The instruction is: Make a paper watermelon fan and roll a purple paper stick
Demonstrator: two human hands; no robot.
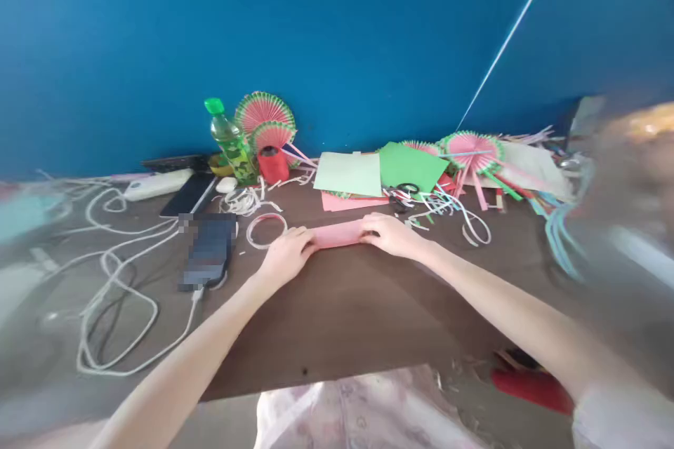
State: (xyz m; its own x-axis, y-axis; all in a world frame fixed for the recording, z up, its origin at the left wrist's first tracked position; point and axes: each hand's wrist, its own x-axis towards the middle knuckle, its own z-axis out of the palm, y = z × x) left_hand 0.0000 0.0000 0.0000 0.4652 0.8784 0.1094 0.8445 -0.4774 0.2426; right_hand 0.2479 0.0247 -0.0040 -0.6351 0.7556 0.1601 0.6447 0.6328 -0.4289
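Note:
A narrow piece of pink paper (338,233) lies stretched between my hands, close above or on the brown table. My left hand (287,254) grips its left end with bent fingers. At the right end, my right hand (388,233) pinches it, thumb below and fingers over the top. Just left of my left hand is a roll of white tape (266,230). Behind the strip lie a pale green sheet (348,174), a bright green sheet (413,167) and dark-handled scissors (405,193), whose blades I cannot make out.
Pink and green pleated paper fans (265,112) lean by the blue wall, with another fan (474,154) farther right. A green-capped bottle (232,144), a red cup-like item (273,165), a phone (209,251) and white cables (113,280) occupy the left. A blurred person (632,224) is at right.

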